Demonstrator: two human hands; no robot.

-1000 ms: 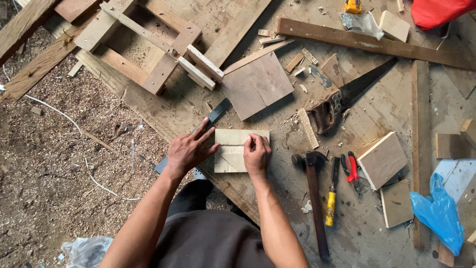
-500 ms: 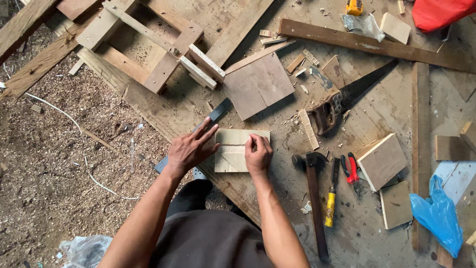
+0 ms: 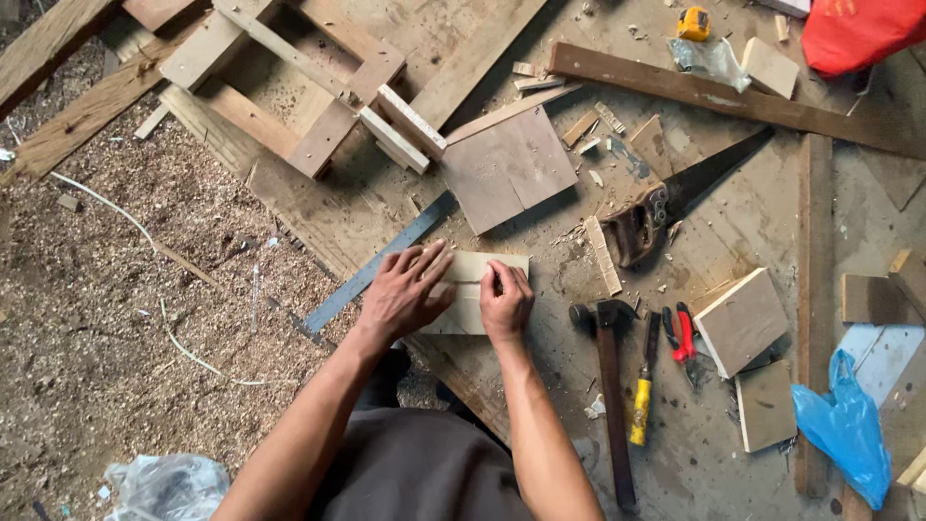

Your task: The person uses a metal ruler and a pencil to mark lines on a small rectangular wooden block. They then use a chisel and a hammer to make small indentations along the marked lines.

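Left hand [image 3: 403,294] flat, fingers spread, right hand [image 3: 504,302] curled, fingertips pressing down, forearms converging

Bare forearms, no sleeves or gloves, dark grey-brown garment over torso & lap, no rings visible

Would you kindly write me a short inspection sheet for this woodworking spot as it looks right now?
Surface: worn wooden platform, dusty, strewn with chips.
Job's things: pale wood piece lying flat; metal ruler running under the left hand.
Clutter: handsaw, hammer, yellow-handled screwdriver, red pliers, wood offcuts, tape measure.
Grippers: left hand flat on the piece; right hand pressed on it, what it holds unclear.
Cables: thin white cord across the sawdust.
Surroundings: sawdust-covered ground, blue plastic bag.
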